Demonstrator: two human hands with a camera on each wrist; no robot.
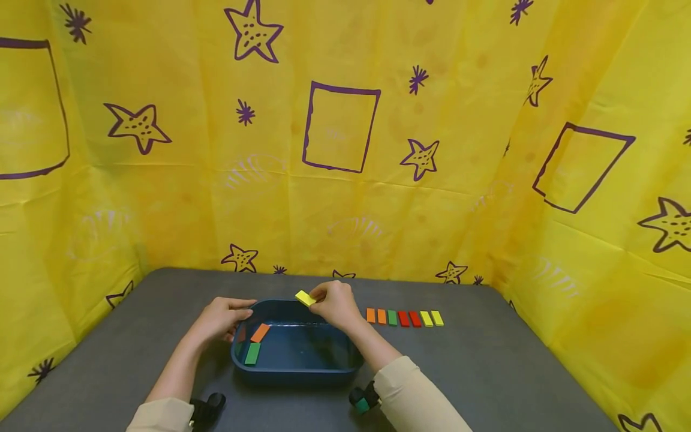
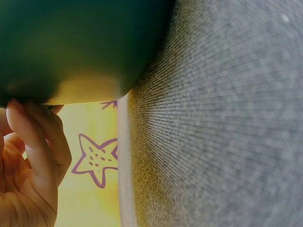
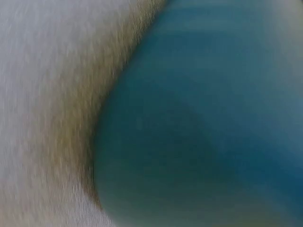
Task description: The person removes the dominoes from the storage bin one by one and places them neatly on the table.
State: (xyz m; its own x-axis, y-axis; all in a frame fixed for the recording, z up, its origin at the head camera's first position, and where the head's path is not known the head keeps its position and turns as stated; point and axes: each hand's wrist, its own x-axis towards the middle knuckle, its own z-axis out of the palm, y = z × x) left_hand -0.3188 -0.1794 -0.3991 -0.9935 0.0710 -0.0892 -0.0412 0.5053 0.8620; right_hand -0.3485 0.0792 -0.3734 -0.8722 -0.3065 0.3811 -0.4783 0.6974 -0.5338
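Head view shows a person's two hands over a dark blue tub [image 1: 296,373] that sits on a grey table [image 1: 486,372]. The right hand [image 1: 336,304] hovers above the tub's far rim and pinches a yellow block [image 1: 305,297] between thumb and fingertips; the block is tilted and clear of the tub. The left hand [image 1: 220,318] lies at the tub's left far corner, its fingers fairly straight and touching the rim, holding nothing.

Inside the tub, near its left wall, lie an orange block [image 1: 260,332] and a green block [image 1: 252,353], the orange one farther from the person and set at a slant, the green one nearer and just beside it. A little more orange shows at the left wall by the left hand's fingers, too hidden to tell what it is.

On the table to the right of the tub, apart from it, stands a row of blocks [image 1: 403,317] laid side by side: two orange, one green, two red, two yellow.

Left wrist view shows the fingers [image 2: 33,142] against the tub's dark outer wall [image 2: 75,42], with the grey table beside it. Right wrist view is blurred and shows only the blue tub [image 3: 213,123] next to the grey table [image 3: 42,94]; the hand itself is out of that picture.

Yellow sheets [image 1: 345,132] printed with purple stars and squares hang behind and beside the table.
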